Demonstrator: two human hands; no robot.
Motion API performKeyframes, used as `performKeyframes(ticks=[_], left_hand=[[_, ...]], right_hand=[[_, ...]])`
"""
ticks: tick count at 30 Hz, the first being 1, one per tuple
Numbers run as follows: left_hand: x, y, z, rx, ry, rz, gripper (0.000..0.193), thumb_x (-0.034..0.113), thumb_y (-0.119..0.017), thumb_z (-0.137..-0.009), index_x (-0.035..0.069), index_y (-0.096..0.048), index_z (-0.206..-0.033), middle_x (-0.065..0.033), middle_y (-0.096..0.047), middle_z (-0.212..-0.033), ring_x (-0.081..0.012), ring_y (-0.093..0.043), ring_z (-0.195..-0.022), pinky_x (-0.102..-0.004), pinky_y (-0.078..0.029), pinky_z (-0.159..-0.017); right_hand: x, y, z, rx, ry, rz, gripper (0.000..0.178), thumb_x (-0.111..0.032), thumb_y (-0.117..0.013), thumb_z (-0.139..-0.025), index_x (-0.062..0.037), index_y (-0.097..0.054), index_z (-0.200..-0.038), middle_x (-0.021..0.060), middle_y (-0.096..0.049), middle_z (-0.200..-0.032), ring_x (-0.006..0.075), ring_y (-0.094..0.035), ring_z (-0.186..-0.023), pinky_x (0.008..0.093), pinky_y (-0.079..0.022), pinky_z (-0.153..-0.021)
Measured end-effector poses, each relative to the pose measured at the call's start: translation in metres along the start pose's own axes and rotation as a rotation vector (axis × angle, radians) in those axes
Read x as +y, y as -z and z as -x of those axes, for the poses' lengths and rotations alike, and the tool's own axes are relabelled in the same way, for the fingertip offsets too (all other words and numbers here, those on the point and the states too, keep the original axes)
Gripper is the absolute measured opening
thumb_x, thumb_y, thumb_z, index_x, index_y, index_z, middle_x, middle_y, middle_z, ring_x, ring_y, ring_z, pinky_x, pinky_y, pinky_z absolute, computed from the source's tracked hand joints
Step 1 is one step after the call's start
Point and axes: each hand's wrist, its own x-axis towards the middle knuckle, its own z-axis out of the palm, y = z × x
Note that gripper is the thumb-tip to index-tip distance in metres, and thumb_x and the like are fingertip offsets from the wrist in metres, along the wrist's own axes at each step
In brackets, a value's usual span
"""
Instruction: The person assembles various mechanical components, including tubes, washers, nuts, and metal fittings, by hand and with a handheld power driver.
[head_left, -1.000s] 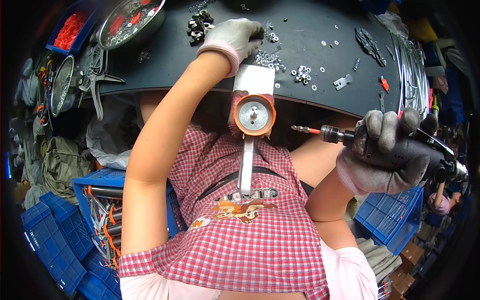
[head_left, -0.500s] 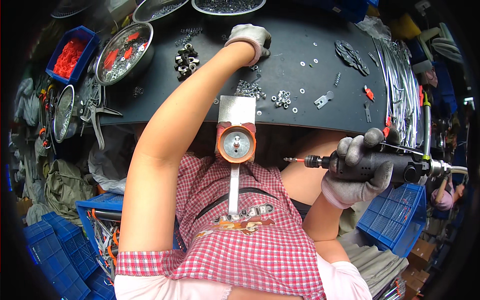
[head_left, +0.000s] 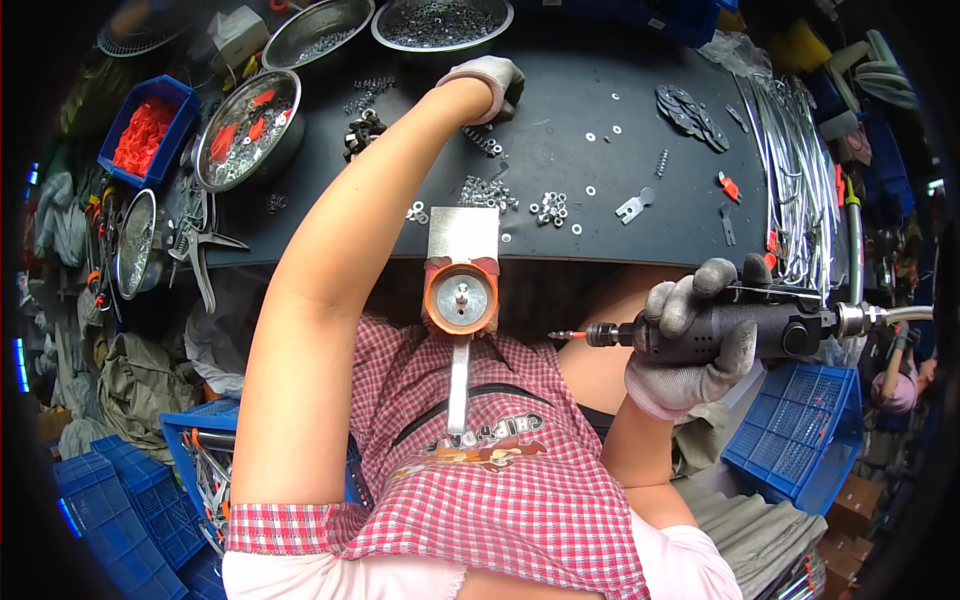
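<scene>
In my right hand (head_left: pixel 695 340), gloved in grey and white, is a black air screwdriver (head_left: pixel 740 332) with a red-banded bit pointing left. Stretched over the dark table, my gloved left hand (head_left: pixel 487 85) has its fingers curled down; anything in them is hidden. Small metal parts (head_left: pixel 485 142) lie just nearer than it. In front of my lap stands a metal fixture with an orange-rimmed round cup (head_left: pixel 461 298), a flat plate (head_left: pixel 463 235) behind it and a bar toward me. A pile of nuts (head_left: pixel 488 193) and another pile (head_left: pixel 549 208) lie beyond the plate.
Metal bowls (head_left: pixel 250 130) of small parts and a blue bin (head_left: pixel 148 130) of red pieces stand at left. Black parts (head_left: pixel 362 132) lie partly behind my left forearm. Long metal rods (head_left: pixel 790 180) line the right side; an air hose (head_left: pixel 908 315) trails from the driver.
The whole view has shifted slightly. My left forearm now covers more of the black parts, and more small parts show beside that hand. The screwdriver stays in my right hand.
</scene>
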Motion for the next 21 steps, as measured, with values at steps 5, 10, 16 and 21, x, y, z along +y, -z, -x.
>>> performKeyframes(ticks=[5, 10, 16, 21], left_hand=[[0.007, 0.006, 0.021, 0.126, -0.061, 0.075, 0.022, 0.012, -0.065, -0.079, 0.004, -0.062, -0.099, -0.0116, -0.066, -0.091, -0.0228, -0.062, -0.082, -0.0332, -0.049, -0.074], [0.036, 0.008, 0.128, 0.148, -0.245, 1.213, 0.015, 0.009, -0.056, -0.091, -0.002, -0.060, -0.100, -0.0055, -0.062, -0.084, -0.0105, -0.059, -0.074, -0.0238, -0.050, -0.068], [0.067, -0.026, 0.241, 0.021, -0.223, 2.142, 0.040, 0.008, -0.055, -0.091, 0.002, -0.043, -0.128, -0.0149, -0.063, -0.094, -0.0245, -0.065, -0.087, -0.0324, -0.055, -0.070], [0.062, -0.035, 0.259, 0.105, -0.248, 2.402, 0.050, 0.005, -0.051, -0.092, 0.012, -0.029, -0.137, -0.0215, -0.058, -0.107, -0.0299, -0.064, -0.093, -0.0353, -0.059, -0.078]], right_hand=[[0.000, -0.004, 0.003, -0.021, 0.002, -0.010, 0.051, -0.020, -0.056, -0.089, -0.0029, -0.035, -0.132, 0.0189, -0.060, -0.102, 0.0206, -0.063, -0.062, 0.0304, -0.051, -0.052], [-0.012, -0.013, -0.008, -0.049, 0.036, -0.059, 0.049, -0.021, -0.056, -0.089, -0.0023, -0.038, -0.131, 0.0191, -0.060, -0.103, 0.0204, -0.063, -0.064, 0.0303, -0.051, -0.051], [-0.020, -0.065, -0.038, -0.211, 0.041, -0.139, 0.044, -0.030, -0.059, -0.083, -0.0024, -0.048, -0.116, 0.0024, -0.054, -0.083, 0.0077, -0.045, -0.059, 0.0178, -0.035, -0.041], [0.001, -0.090, -0.037, -0.190, 0.088, -0.141, 0.040, -0.029, -0.057, -0.082, -0.0024, -0.052, -0.111, 0.0034, -0.053, -0.085, 0.0120, -0.043, -0.064, 0.0233, -0.033, -0.043]])
